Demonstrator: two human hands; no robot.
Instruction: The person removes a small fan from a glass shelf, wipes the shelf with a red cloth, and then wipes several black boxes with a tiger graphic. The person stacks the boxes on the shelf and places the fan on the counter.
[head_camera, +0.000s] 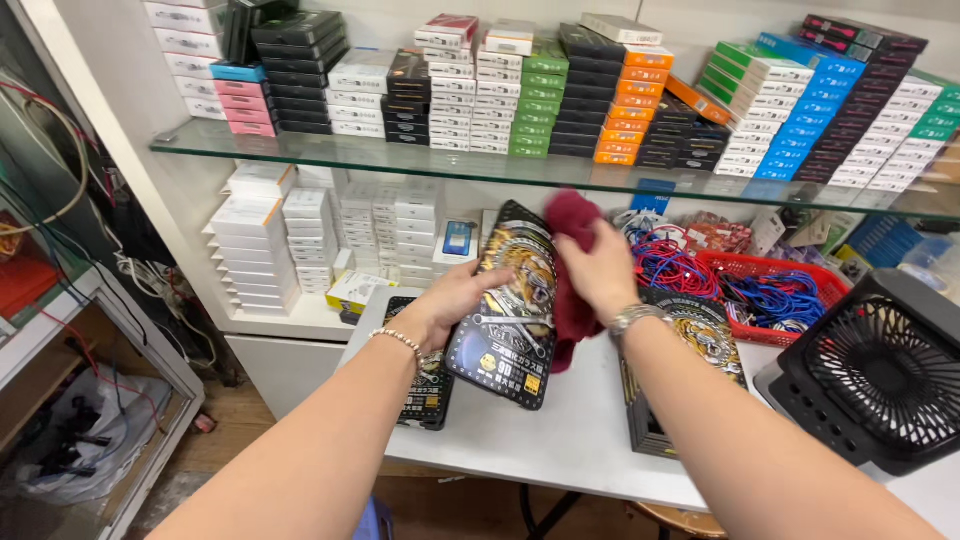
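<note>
Wiping job looks mid-way — the black flat pack (508, 310) w/ the tiger print is up off the counter (560, 430), tilted on its lower edge, and the dark red cloth (572, 270) is pressed against its right side and top. Can't tell how much of the face has been wiped; the front shows glare but no obvious dust from here. Judging by what's lying about, more packs of the same kind wait: one flat on the counter just left of and partly under the held pack (425, 385), another stack to the right of it (690, 360), under the right forearm. So prob. one in hand, a few left.

Left hand (455, 300) — fingers spread and curled over the pack's left edge, thumb on the front, propping it upright-ish. Beaded bracelet on that wrist. Arm comes in straight from lower left.

Right hand (600, 270) — fingers bunched shut round the cloth, knuckles up, wrist bent slightly inward toward the pack; metal watch on the wrist. Cloth hangs down behind the pack's right edge.

Right of the pack: red basket (790, 270) of blue and red cables, then a black fan (880, 370) further right. Above the pack, a glass shelf (400, 155) stacked w/ small boxes.
</note>
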